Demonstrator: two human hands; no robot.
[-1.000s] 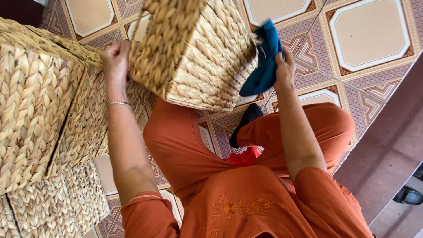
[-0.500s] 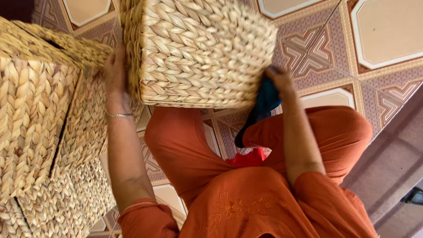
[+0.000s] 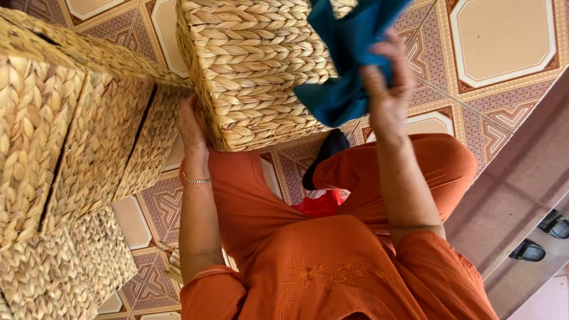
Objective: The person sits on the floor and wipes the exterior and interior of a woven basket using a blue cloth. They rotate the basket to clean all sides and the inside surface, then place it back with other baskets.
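We hold a square woven straw basket (image 3: 255, 65) above our lap, left hand (image 3: 192, 127) clasped on its lower corner, right hand (image 3: 385, 89) clenched around a teal cloth (image 3: 349, 53) against its side; wiping seems underway, calling next for a steady grip.

Bright, even daylight falls across the patterned tiled floor (image 3: 486, 47), strongest toward one o'clock. The raised right hand (image 3: 388, 89) and its teal cloth (image 3: 349, 65) are motion-blurred; the woven straw basket (image 3: 255, 65) stays sharp, shadows soft beneath.
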